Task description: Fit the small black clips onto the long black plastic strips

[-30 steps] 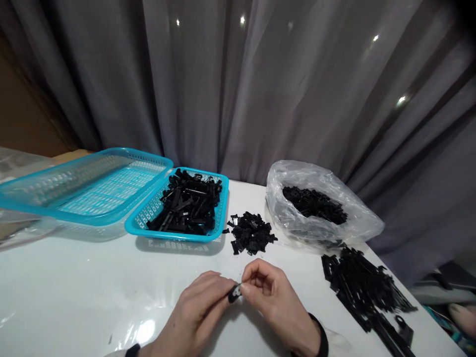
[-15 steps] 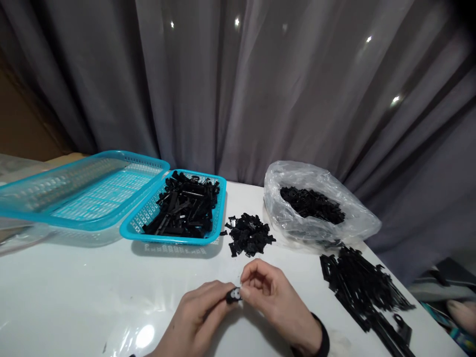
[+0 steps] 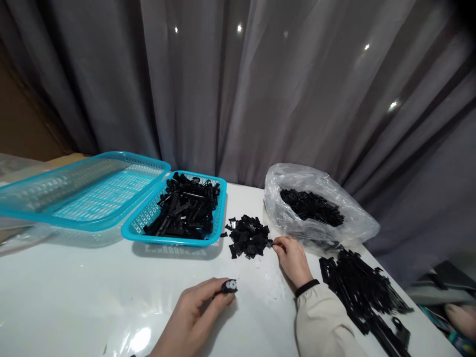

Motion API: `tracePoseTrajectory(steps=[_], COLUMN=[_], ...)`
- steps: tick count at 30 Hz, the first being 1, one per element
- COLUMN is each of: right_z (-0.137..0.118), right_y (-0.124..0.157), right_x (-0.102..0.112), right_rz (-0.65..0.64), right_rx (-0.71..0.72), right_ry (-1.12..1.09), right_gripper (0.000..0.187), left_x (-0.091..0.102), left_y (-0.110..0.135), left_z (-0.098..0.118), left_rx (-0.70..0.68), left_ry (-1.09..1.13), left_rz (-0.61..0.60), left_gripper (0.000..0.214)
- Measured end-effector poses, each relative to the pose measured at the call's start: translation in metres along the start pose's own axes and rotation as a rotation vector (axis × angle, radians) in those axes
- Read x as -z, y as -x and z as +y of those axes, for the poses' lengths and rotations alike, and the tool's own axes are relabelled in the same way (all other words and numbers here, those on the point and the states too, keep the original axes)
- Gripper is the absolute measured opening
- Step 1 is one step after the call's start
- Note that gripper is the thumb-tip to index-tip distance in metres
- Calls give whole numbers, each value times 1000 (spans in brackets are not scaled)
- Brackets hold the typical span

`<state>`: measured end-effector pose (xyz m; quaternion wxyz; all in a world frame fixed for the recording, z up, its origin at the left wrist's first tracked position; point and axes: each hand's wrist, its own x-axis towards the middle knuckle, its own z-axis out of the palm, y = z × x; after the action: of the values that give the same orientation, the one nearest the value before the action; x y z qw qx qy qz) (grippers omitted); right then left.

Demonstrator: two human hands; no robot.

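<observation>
My left hand rests low on the white table, fingertips pinched on a small black plastic part with a pale spot on its end. My right hand is stretched forward to the right edge of a small loose pile of black clips, its fingertips pinched together at a clip on that edge. Whether the clip is lifted I cannot tell.
A small turquoise basket holds long black parts; a larger turquoise basket lies left of it. A clear plastic bag of black clips sits at the right, with a heap of long black strips in front. A grey curtain hangs behind.
My right hand left the part held at my left fingertips and reached forward to the loose clip pile. My left hand stayed put, still holding the part.
</observation>
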<state>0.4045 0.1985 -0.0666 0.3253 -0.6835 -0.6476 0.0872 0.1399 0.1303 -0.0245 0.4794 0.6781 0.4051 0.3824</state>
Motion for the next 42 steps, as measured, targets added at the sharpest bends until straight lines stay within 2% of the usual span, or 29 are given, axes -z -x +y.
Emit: tracePoseTrajectory(steps=[9,16,20,27,30,35,42], right_z=[0,-2,-9,-28,-31,-28,-17], right_y=[4,7,8,9,10,17,22], right_x=[1,8,15,12,12,13,12], right_rz=[-2,-70,-95,-150,-176,-205,-175], right_rx=[13,15,-10,-53,-48,-21,30], right_ry=[48,42,51,189,262,298,183], right_gripper=[7,11,18,6,10,19,18], left_x=[0,1,1,0,0,1,1], left_y=[-1,0,1,-1,-1,1,1], left_z=[-1,-2,-1,-1,-1,-3,-2], left_rx=[-37,-50,-49,-57,-54,-59,-57], left_ry=[-53,-84,-81,-89,-79,-74,-87], left_rz=[5,-5,0,-10,-5,-14,-19], left_gripper=[28,27,28,27,26,27,28])
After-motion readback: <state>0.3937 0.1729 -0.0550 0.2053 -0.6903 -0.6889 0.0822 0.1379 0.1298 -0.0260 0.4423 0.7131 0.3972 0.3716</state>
